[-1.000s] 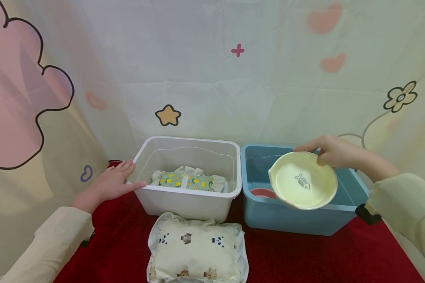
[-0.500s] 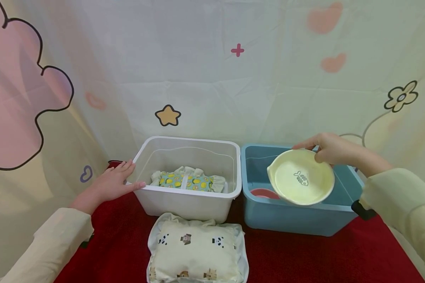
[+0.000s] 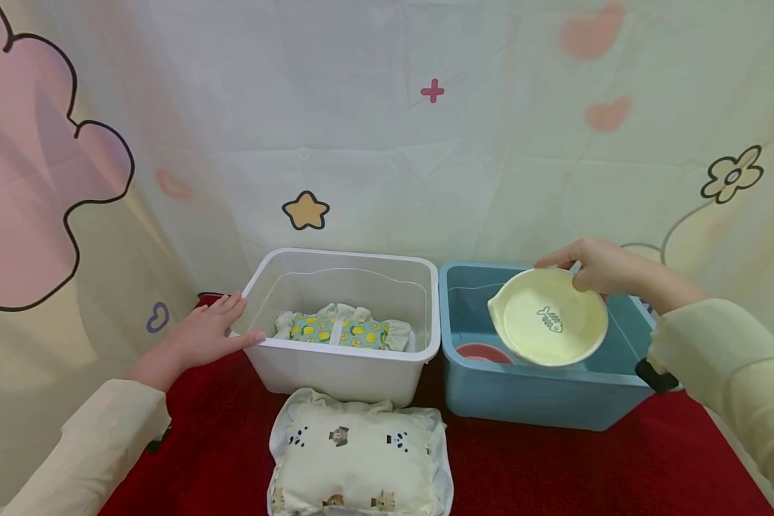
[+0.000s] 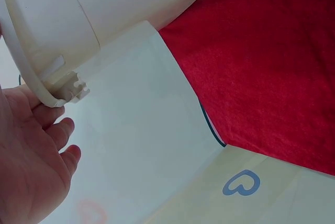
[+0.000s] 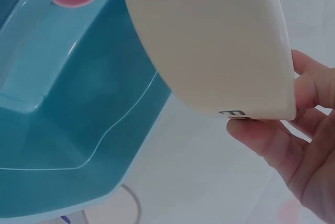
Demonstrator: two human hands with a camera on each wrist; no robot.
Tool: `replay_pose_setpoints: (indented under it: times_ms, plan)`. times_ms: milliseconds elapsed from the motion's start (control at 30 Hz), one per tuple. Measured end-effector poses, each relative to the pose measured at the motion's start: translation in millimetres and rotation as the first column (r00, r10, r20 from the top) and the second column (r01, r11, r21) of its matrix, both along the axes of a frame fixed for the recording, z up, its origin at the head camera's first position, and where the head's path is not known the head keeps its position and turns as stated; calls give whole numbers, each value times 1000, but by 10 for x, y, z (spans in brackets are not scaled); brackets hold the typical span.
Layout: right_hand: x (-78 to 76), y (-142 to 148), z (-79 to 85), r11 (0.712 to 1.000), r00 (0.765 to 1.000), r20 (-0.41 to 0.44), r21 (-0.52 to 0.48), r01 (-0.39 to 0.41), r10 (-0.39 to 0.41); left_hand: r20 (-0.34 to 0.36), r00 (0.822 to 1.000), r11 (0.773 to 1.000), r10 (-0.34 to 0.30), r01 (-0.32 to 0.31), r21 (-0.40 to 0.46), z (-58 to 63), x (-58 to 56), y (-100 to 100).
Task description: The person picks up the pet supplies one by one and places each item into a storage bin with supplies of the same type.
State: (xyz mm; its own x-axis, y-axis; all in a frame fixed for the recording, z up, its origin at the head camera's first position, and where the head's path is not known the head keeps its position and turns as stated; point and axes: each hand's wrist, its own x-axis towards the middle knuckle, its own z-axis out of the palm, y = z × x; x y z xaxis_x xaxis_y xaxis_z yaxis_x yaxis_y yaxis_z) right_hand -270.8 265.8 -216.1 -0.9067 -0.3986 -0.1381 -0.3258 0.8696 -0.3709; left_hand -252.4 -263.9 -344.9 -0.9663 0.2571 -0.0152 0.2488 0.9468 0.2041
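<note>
My right hand [image 3: 609, 269] pinches the far rim of a cream bowl [image 3: 548, 330] that has a small pouring lip and a fish-bone drawing inside. The bowl hangs tilted over the blue bin [image 3: 522, 398], its inside facing the head camera; the right wrist view shows its plain outer wall [image 5: 209, 41]. Low in that bin lies a pink, rounded dish-like thing [image 3: 484, 352], partly hidden. On the left, my left hand [image 3: 209, 330] rests over the corner of the white bin [image 3: 335, 373], fingers extended along the side rim and thumb on the front rim.
Inside the white bin lies a small frilled cushion [image 3: 338, 330] with a lemon print. A larger frilled pillow [image 3: 361, 451] with animal faces lies in front of it. Both bins stand side by side on a red cloth [image 3: 522, 466], against a printed curtain [image 3: 361, 143].
My right hand has moved the bowl slightly back and left, farther over the blue bin. The left hand stays on the white bin.
</note>
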Motion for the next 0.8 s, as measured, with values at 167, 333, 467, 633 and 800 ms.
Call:
replay_pose_setpoints:
  times_ms: [167, 333, 467, 633, 800]
  plan:
    - [-14, -3, -5, 1000, 1000, 0, -2, 11, -11, -8, 1000, 1000, -2, 2, -8, -3, -3, -6]
    - [-47, -5, -20, 1000, 1000, -5, -5, 27, -27, -7, 1000, 1000, 2, -2, -7, -10, -9, -12]
    - [-89, 6, -50, 999, 999, -11, -5, 45, -45, -7, 1000, 1000, 7, -7, -2, -25, -18, -17]
    - [-126, 23, -83, 998, 998, -14, -8, 66, -66, -19, 1000, 1000, -4, 4, -4, -18, -10, -7]
    - [-164, 32, -124, 995, 995, -10, 1, 97, -97, -17, 1000, 1000, -4, 4, -4, -12, -9, -5]
